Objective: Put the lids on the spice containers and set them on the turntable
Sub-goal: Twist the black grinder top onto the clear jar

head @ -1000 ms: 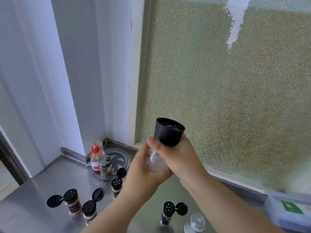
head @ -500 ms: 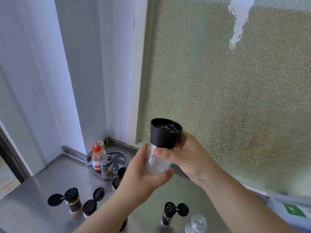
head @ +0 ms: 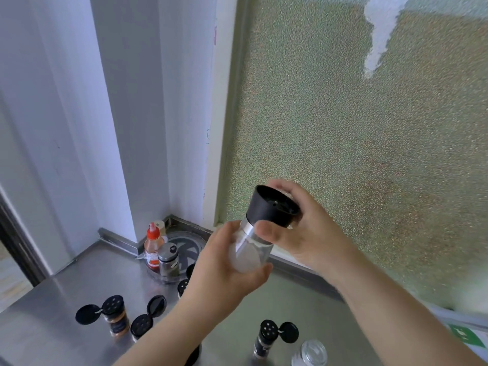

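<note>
Having turned your right hand (head: 303,233) further round the black round cap (head: 273,207) at frame centre, fingers clamped, your left hand (head: 227,265) grips the clear salt-filled jar (head: 250,252), so seating looks nearly done.

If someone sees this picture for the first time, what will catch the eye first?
First, the clear shaker with its black cap, held up mid-frame: the left hand grips the body, the right hand the cap. Below, open flip-lid spice jars stand on the steel counter.
</note>
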{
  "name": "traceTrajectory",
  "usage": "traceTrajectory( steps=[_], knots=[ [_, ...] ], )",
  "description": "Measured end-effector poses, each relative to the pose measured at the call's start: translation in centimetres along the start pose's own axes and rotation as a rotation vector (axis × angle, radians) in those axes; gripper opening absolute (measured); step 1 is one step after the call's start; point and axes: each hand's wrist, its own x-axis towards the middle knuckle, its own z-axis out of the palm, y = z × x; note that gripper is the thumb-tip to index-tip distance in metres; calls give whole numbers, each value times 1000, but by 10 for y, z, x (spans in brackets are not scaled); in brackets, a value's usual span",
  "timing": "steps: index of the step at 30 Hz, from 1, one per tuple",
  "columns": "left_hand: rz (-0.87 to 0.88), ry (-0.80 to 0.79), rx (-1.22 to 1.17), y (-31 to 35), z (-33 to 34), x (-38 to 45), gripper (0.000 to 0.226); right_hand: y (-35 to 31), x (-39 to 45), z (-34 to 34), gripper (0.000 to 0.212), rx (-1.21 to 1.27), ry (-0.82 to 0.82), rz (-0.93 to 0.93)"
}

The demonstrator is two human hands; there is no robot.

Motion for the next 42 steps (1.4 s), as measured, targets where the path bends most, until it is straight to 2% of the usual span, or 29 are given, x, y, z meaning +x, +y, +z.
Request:
traceTrajectory(
  steps=[2, 4, 5, 7, 10, 12, 14, 16, 18, 20, 22, 24, 26, 29, 30, 32, 34, 36, 39, 42],
  knots=[
    [4, -30, 10, -2, -4, 3, 51, -15, 2, -21, 108, -138, -273, 0],
    [36, -34, 81, -5, -5, 5, 59, -33, 6, -37, 92, -379, -460, -16],
    [55, -32, 123, -7, -4, 5, 61, -39, 8, -40, 79, -491, -481, -9],
    [66, -20, 177, -11, 1, 4, 64, -48, 12, -34, 55, -653, -421, 27],
    [60, 27, 213, -18, 8, -2, 66, -45, 14, -18, 25, -737, -310, 86],
    [49, 51, 239, -23, 10, -4, 67, -37, 14, -7, 31, -716, -266, 198],
    [35, 49, 250, -27, 11, -4, 70, -32, 16, -2, 52, -729, -243, 296],
    [36, 18, 236, -31, 8, -3, 72, -34, 20, -9, 72, -765, -336, 338],
    [8, -20, 217, -33, 4, -1, 73, -41, 23, -23, 71, -767, -514, 273],
    [-10, -29, 209, -34, 0, 0, 73, -48, 24, -32, 67, -770, -597, 143],
    [-7, -30, 226, -34, -1, -1, 72, -45, 24, -30, 43, -751, -533, 66],
    [-5, -12, 238, -35, 2, -4, 72, -39, 24, -22, 31, -681, -462, 106],
    [-5, 5, 254, -38, 5, -7, 71, -33, 22, -14, 37, -690, -430, 165],
    [-24, -11, 269, -37, 7, -7, 69, -26, 26, -12, 62, -777, -409, 229],
    [-36, -26, 258, -35, 6, -7, 66, -24, 28, -15, 72, -724, -429, 267],
    [-86, -77, 149, -28, 0, -6, 56, -16, 29, -28, 84, -418, -516, 324],
    [-180, -198, -136, -19, -9, -4, 48, -5, 27, -37, 99, -38, -589, 270],
    [-215, -360, -432, -16, -15, -4, 51, 10, 22, -30, 110, 173, -641, 176],
    [-145, -521, -567, -16, -14, -3, 62, 25, 14, -1, 86, 306, -607, 109],
    [-109, -523, -570, -12, -12, -3, 64, 24, 8, 13, 62, 319, -472, 22]
  ],
)
